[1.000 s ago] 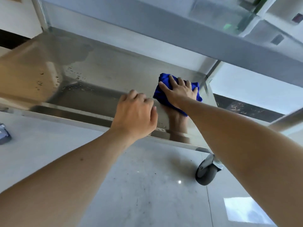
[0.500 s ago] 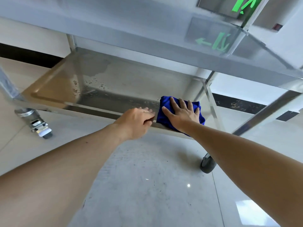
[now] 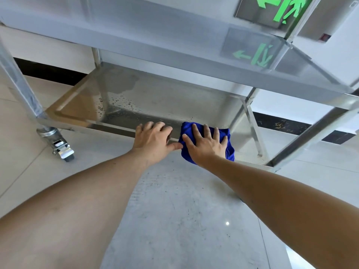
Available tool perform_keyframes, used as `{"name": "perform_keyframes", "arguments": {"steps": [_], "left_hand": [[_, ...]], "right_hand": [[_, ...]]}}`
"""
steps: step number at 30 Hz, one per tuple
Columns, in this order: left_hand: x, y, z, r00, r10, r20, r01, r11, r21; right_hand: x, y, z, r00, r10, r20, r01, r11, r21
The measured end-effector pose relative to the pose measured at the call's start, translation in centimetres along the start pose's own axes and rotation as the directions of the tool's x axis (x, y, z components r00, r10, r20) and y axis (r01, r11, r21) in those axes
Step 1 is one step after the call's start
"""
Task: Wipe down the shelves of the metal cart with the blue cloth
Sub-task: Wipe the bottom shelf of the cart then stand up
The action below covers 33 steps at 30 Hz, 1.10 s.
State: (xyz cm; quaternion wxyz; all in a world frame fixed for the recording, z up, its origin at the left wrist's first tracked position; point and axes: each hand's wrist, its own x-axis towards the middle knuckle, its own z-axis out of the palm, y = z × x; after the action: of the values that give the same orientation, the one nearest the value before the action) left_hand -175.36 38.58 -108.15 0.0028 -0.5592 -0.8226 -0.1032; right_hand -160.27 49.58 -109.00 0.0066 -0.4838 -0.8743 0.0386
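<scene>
Looking down, I saw the blue cloth (image 3: pixel 229 148) bunched and creased on the front edge of the cart's (image 3: pixel 303 144) lower shelf (image 3: pixel 174 98). My right hand (image 3: pixel 206 146) lay flat on top of it, fingers spread, pressing rather than closing a grip. My left hand (image 3: pixel 153 138) rested just beside it, curled over the shelf's front lip, thumb touching the cloth. Water drops (image 3: pixel 120 103) dotted the shelf's left part.

Blue cloth (image 3: pixel 230 147) bunched, draped over near edge of my cart's lower shelf (image 3: pixel 165 101), right side; droplets far left.
</scene>
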Motion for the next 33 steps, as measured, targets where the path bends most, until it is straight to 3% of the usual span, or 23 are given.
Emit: {"name": "perform_keyframes", "arguments": {"steps": [4,13,18,28,33], "left_hand": [[0.3,-2.4,-0.2,0.996,0.048,-0.070,-0.055,0.993,-0.102],[0.5,-7.5,0.1,0.948,-0.125,-0.292,0.067,0.977,-0.201],[1.9,-8.3,0.3,0.932,-0.188,-0.310,0.144,0.976,-0.161],[2.1,-8.5,2.1,0.893,-0.153,-0.423,0.149,0.988,-0.043],[2.3,-7.6,1.7,0.897,-0.180,-0.405,0.185,0.982,-0.028]], "right_hand": [[1.1,-0.8,-0.1,0.998,-0.058,0.033,0.059,0.998,-0.032],[5.8,-4.3,-0.1,0.996,-0.083,0.036,0.084,0.996,-0.026],[10.6,-5.5,0.0,0.999,-0.033,0.024,0.033,0.999,-0.016],[21.5,-7.3,-0.3,1.000,0.015,-0.024,-0.015,1.000,-0.022],[25.5,-8.6,-0.6,0.999,0.027,-0.033,-0.028,0.999,-0.016]]}}
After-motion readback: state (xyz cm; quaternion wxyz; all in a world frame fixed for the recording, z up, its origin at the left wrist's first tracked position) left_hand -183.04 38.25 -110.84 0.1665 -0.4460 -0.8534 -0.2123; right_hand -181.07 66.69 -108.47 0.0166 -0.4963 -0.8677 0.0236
